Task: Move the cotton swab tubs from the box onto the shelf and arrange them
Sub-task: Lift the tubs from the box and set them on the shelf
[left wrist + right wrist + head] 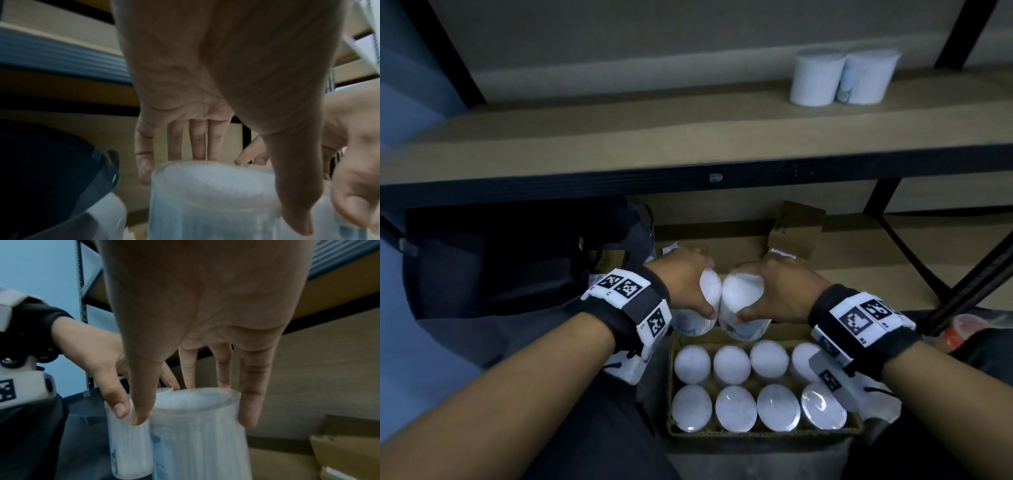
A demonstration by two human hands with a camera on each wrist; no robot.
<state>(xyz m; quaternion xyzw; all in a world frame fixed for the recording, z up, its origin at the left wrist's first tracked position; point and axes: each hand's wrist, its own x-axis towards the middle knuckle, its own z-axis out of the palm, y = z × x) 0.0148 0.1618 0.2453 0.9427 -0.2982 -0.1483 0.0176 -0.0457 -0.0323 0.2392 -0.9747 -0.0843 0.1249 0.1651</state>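
- Lifting 2 tubs at once was the step I judged to be in hand: the left hand (681, 281) was wrapped round the left tub (709, 291), and the right hand (779, 287) round the right tub (741, 294).
- Grip, left: in the left wrist view the thumb lay down the near wall of its tub and the fingers (197, 142) reached over the far rim, so the hand was closed on it from above.
- Grip, right: the right wrist view showed the same, thumb on one side and fingers (252, 386) on the other.
- Both tubs sat just above the far end of the box (763, 435), their sides touching or nearly so; I could not tell which.
- Still in the box: 8 tubs (731, 363) in 2 rows of 4.
- Already on the shelf (619, 137): 2 tubs (816, 78), upright and side by side at the right.
- To do it well, I noted: raise both straight up, keep them upright, and clear the dark front edge of the shelf before moving forward.
- Judged risk: the walls looked smooth, so a loose hold could slip.
- Best placement seemed to be just beside the standing pair, continuing that row.
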